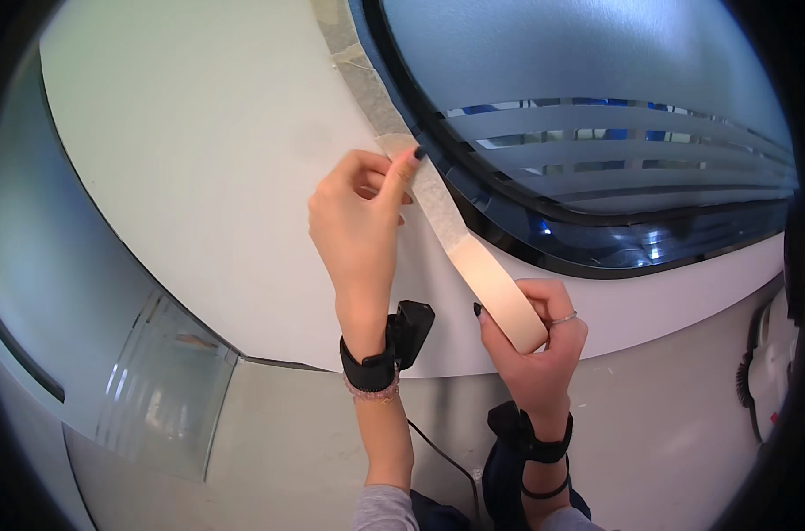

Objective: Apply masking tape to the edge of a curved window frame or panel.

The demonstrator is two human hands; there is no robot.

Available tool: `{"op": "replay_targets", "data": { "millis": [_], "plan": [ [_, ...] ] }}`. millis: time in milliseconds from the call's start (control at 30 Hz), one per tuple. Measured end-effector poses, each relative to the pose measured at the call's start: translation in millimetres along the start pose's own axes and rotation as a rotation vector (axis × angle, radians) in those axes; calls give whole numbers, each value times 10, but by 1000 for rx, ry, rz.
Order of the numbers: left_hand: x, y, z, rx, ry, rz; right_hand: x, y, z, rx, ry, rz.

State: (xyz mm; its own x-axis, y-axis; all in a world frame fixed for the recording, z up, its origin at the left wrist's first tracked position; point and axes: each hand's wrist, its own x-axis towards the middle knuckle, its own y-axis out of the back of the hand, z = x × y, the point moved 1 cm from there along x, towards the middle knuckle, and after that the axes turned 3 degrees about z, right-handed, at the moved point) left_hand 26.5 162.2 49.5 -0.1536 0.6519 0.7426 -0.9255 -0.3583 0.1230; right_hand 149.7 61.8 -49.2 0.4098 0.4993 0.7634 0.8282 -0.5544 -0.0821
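Observation:
A roll of masking tape (503, 296) is held in my right hand (544, 341), fingers closed around its side. From the roll, a pale strip of tape (437, 205) runs up and to the left along the black edge of a window (588, 53). My left hand (356, 217) is at this strip, fingers curled and thumb pressed onto it beside the window frame. Farther up, more tape (367, 84) lies along the same edge, slightly wrinkled in one spot. The fingertips of my left hand are partly hidden behind its thumb.
A white wall panel (199, 133) fills the area left of the window. At the far left stands a frosted glass panel (168, 389). A dark cable (447, 456) crosses the grey floor (287, 442). A white device with a black brush (768, 372) is at the right.

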Motion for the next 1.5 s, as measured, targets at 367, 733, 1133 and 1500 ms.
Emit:
{"op": "replay_targets", "data": {
  "millis": [367, 733, 1133, 1500],
  "plan": [
    [-58, -116, -207, -279, -3, -83, -28, -17, -48, -192, 288, 74],
    [-165, -35, -39, -69, 41, -107, -42, -22, -42, -143, 181, 97],
    [-243, -164, -133, -57, 95, -99, -6, -61, -101, 24, -171, -58],
    [-257, -194, -126, 92, 45, -44, 8, -166, 3, 334, -566, -268]
  ]
}}
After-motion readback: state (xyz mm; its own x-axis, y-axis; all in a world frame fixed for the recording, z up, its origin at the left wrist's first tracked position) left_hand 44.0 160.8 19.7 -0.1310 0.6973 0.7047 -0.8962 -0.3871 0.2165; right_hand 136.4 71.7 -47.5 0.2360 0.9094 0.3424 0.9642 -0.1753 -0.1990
